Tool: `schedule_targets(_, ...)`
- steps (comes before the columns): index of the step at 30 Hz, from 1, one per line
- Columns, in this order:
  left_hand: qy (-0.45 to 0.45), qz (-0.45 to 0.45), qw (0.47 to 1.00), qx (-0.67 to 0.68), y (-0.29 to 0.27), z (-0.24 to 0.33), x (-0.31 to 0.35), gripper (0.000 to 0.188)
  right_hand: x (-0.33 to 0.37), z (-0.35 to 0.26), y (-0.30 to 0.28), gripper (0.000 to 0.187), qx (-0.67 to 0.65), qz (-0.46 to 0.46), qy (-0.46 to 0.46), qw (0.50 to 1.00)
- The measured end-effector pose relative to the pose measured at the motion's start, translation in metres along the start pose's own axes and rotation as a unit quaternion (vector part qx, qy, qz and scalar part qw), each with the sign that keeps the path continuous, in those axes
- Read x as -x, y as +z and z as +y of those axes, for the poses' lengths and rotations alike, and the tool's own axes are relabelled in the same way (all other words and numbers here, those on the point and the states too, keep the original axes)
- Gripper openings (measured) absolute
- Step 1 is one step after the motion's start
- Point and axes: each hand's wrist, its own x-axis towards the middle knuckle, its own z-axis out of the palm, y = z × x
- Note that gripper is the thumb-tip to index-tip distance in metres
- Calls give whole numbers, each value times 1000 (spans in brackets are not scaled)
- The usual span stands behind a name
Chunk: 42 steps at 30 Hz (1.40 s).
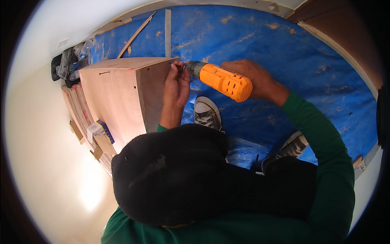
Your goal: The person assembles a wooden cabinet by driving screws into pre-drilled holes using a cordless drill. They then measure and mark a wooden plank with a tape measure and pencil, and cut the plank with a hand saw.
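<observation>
Both hands [177, 86] [256, 77] forward, close together

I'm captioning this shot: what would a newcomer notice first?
Likely the orange drill in the right hand, near the middle, its chuck pointing at the left hand beside the wooden box. That pale box stands left of centre; the vivid blue sheet covers the floor behind.

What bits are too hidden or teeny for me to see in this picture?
All in the head view:
Orange and black power drill: its handle, hidden behind its own body and the right hand.
Left hand: whatever its fingers may hold, too small and partly covered by them.
Pale brown wooden box: its underside, hidden by the box itself.
Black and white shoe on the right: its back part, covered by black clothing.
</observation>
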Motion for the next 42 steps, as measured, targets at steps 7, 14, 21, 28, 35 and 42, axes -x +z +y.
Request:
schedule_targets(7,6,-9,999,34,1,-4,-4,18,-5,-3,-8,35,-9,-22,15,1000)
schedule_targets(14,4,-1,999,49,5,0,-8,19,-14,0,-11,36,-14,-113,44,993)
schedule_targets(21,-18,-9,995,96,6,7,-4,19,-23,4,-7,31,-30,-104,16,994)
schedule_targets(28,-8,-5,995,99,8,5,-5,18,-21,2,-6,29,-12,-22,-43,999)
schedule_targets(35,-10,-5,995,100,6,5,-8,18,-24,6,-4,29,-16,-85,10,996)
schedule_targets(42,-14,-26,994,108,1,4,-11,16,-21,3,0,30,0,-54,-8,999)
